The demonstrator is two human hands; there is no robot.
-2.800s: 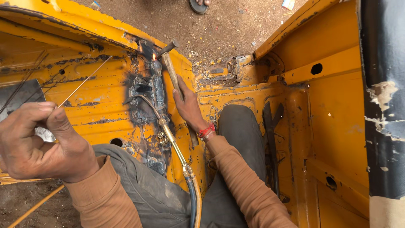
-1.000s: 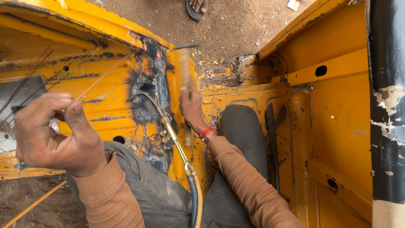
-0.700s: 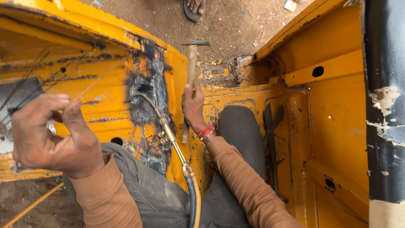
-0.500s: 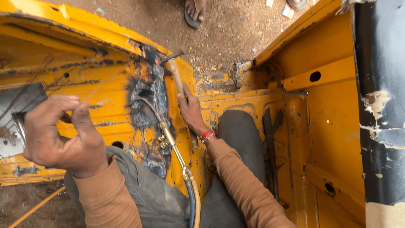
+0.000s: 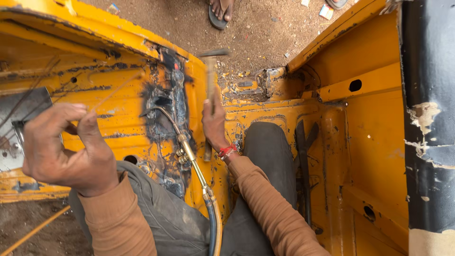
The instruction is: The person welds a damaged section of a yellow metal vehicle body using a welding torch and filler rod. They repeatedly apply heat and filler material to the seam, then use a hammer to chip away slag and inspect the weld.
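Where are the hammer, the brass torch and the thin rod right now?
hammer (image 5: 211, 76): head view, on its wooden handle above the right hand (image 5: 214, 124).
brass torch (image 5: 187, 149): head view, on its brass body.
thin rod (image 5: 111, 95): head view, mid-length, beyond the left hand (image 5: 66, 147).

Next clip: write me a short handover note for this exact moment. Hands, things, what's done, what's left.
Left hand: pinching a thin rod, held over the yellow panel.
Right hand: gripping a hammer, head raised, blurred.
Torch lies across the lap, tip at the blackened seam; no flame visible.
Done: the seam is scorched black.
Left: cannot tell if the seam is closed.
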